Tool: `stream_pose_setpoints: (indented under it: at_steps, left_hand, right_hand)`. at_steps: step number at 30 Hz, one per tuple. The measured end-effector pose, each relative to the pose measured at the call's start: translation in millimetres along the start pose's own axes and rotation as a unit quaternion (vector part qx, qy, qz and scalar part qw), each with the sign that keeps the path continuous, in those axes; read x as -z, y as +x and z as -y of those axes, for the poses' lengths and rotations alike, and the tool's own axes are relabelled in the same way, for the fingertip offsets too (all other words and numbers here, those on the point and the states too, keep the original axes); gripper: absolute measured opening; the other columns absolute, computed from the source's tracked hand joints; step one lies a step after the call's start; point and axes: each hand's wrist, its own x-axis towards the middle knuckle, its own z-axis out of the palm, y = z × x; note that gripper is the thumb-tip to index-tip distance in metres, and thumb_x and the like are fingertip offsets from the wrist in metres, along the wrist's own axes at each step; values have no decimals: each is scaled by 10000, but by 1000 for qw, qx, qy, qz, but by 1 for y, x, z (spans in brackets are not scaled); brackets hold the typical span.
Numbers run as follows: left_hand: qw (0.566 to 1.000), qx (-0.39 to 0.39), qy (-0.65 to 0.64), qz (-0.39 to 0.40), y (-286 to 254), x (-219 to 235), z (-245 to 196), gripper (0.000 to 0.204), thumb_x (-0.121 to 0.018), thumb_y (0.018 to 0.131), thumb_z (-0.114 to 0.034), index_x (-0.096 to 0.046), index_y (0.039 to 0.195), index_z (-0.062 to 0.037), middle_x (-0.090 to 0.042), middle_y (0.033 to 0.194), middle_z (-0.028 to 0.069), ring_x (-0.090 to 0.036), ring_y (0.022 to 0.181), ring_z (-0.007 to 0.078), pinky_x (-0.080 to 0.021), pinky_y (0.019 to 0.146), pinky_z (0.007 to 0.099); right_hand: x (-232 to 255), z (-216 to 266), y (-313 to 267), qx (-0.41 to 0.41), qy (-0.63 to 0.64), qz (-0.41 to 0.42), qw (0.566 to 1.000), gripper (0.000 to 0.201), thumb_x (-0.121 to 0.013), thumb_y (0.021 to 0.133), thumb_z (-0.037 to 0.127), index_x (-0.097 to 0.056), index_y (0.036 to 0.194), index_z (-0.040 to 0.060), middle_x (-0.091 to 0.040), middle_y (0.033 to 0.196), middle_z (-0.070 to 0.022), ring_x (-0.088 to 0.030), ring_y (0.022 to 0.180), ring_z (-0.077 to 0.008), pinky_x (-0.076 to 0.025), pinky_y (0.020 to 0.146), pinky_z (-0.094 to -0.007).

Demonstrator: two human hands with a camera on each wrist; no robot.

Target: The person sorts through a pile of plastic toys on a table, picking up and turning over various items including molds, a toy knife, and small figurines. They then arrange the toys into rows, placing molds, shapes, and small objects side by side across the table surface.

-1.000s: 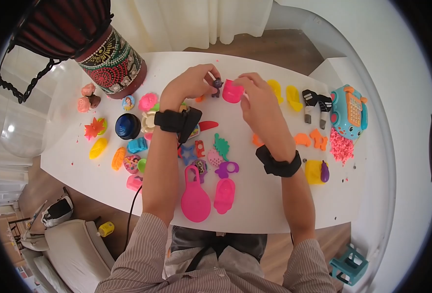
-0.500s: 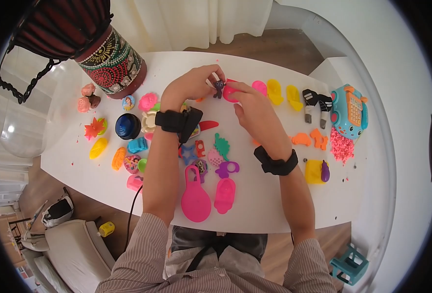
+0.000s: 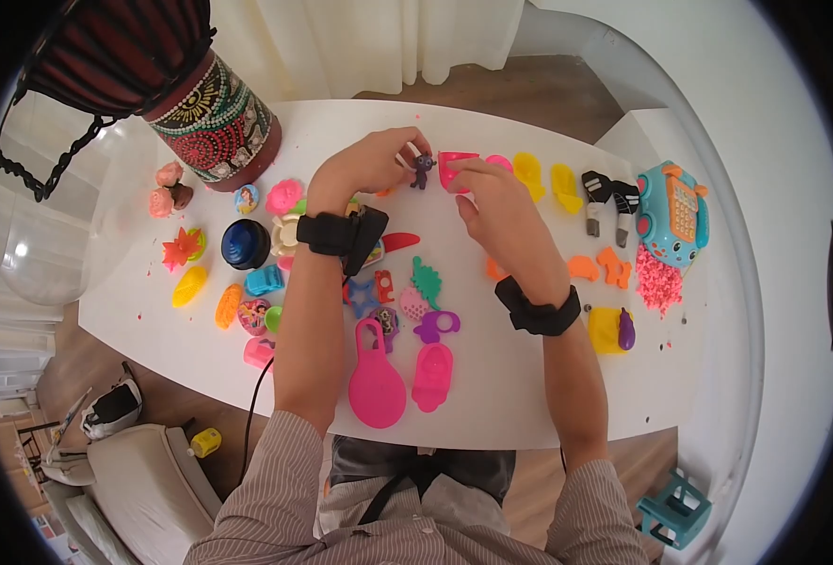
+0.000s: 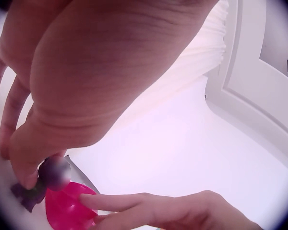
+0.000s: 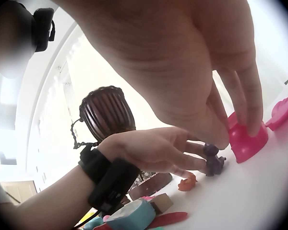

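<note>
Near the far edge of the white table, my left hand (image 3: pixel 364 162) pinches a small dark purple toy figurine (image 3: pixel 422 171) between thumb and fingers. The figurine stands upright, its round head (image 4: pixel 55 172) showing beside the thumb in the left wrist view. Just to its right, my right hand (image 3: pixel 508 215) grips a bright pink cup (image 5: pixel 247 143), with fingertips over its side. Cup and figurine are close together, and the fingers cover part of the cup. A small orange toy (image 5: pixel 187 183) lies near the left fingertips.
A patterned drum (image 3: pixel 218 122) stands at the back left. Yellow molds (image 3: pixel 527 176), a toy phone (image 3: pixel 673 217) and pink beads (image 3: pixel 659 280) lie to the right. Between the arms are a pink paddle (image 3: pixel 378 386), a pink mold (image 3: pixel 432 377) and several small toys.
The right hand has shifted and turned the pink cup, whose rim now shows at the top. The figurine has moved slightly right with the left hand, which otherwise stays in place.
</note>
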Motion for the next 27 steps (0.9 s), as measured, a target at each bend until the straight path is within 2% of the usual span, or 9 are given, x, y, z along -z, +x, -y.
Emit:
stream_pose_setpoints:
  at_steps: [5,7,8,10,15,17,19,22,27]
  left_hand:
    - [1000,25,8,-3,-2,2,3,398,-629,875,18,-627,1262,-77,-685,1138,95,-676,888,200,-567,720,344]
    - [999,-4,32,-25,-2,4,11,411,-727,841,-34,-641,1240,-79,-688,1162,97,-687,894,235,-568,752,377]
    - [999,-4,32,-26,-4,6,11,411,-727,841,-34,-641,1240,-79,-688,1162,97,-687,894,235,-568,752,377]
    - [992,-3,124,-10,-8,9,11,395,-677,842,-19,-654,1231,-82,-676,1152,93,-654,1061,219,-549,875,372]
    - [995,47,90,9,-7,9,10,389,-688,821,-25,-658,1208,-58,-673,1110,95,-684,973,219,-555,848,369]
    - [996,52,71,5,-4,7,13,382,-684,819,-24,-656,1200,-48,-671,1093,96,-694,929,217,-559,835,367]
    - [997,13,75,-11,1,5,16,364,-673,821,-18,-652,1184,-31,-667,1066,99,-702,851,212,-564,805,364]
    - [997,9,65,-30,1,4,15,343,-665,824,-12,-652,1166,-27,-665,1050,99,-701,829,201,-565,785,356]
    - [998,5,66,-20,2,4,17,413,-703,834,-31,-647,1241,-70,-670,1057,93,-688,900,212,-558,813,363]
  right_hand:
    - [4,4,-1,-12,23,5,1000,197,-635,845,-66,-687,1035,-64,-694,1144,-176,-657,1063,-384,-541,907,-454]
    - [4,5,0,-10,28,2,1000,235,-643,848,-62,-685,1079,-52,-687,1177,-169,-656,1078,-383,-541,918,-452]
    - [3,6,0,-11,30,14,999,285,-651,851,-55,-674,1134,-38,-670,1225,-171,-653,1097,-384,-541,936,-448]
    - [0,6,1,-12,34,29,999,336,-658,854,-48,-664,1189,-25,-652,1274,-173,-651,1115,-385,-541,953,-444]
    - [-14,7,-3,-35,41,63,997,404,-666,871,-28,-637,1273,-6,-567,1437,-222,-643,1182,-399,-543,983,-451]
    - [-18,8,-6,-32,39,67,996,397,-666,875,-22,-640,1270,-7,-562,1451,-224,-643,1188,-401,-545,982,-453]
    - [-22,9,-7,-29,36,69,997,390,-667,878,-17,-643,1267,-8,-556,1465,-226,-642,1194,-402,-546,981,-456]
    - [-25,9,-8,-46,43,96,993,365,-667,879,-11,-656,1244,-11,-574,1450,-227,-643,1193,-403,-547,985,-453]
    - [-30,8,-9,36,16,68,997,287,-664,860,-20,-687,1146,-31,-658,1329,-218,-648,1176,-398,-548,977,-442]
